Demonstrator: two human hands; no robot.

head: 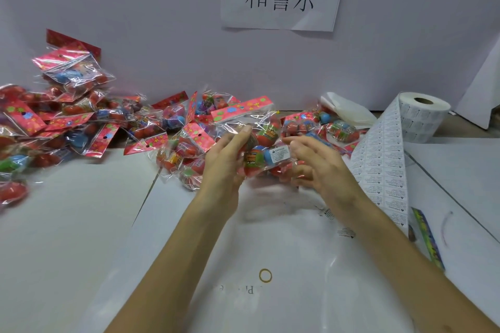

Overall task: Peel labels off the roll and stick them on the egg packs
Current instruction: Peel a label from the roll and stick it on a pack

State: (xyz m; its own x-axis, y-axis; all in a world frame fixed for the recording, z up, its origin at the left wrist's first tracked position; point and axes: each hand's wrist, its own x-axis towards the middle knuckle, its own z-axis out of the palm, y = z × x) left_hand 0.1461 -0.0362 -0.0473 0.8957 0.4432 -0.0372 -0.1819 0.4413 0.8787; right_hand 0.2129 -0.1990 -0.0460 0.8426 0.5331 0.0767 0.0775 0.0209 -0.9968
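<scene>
The left hand (pixel 224 159) grips the clear red-topped plastic egg pack (pixel 261 131), seemingly steadying it for the right hand (pixel 322 170), loosely spread at three o'clock beside its small white label (pixel 280 153).

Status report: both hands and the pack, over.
Left hand grips egg pack. Right hand at its white label, grip unclear. Label roll on the right, strip unrolled. Nothing in the way.

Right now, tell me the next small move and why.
Probably smooth the white label down with the right hand: it already sits on the egg pack that the left hand grips, and the right hand is close beside it.
</scene>
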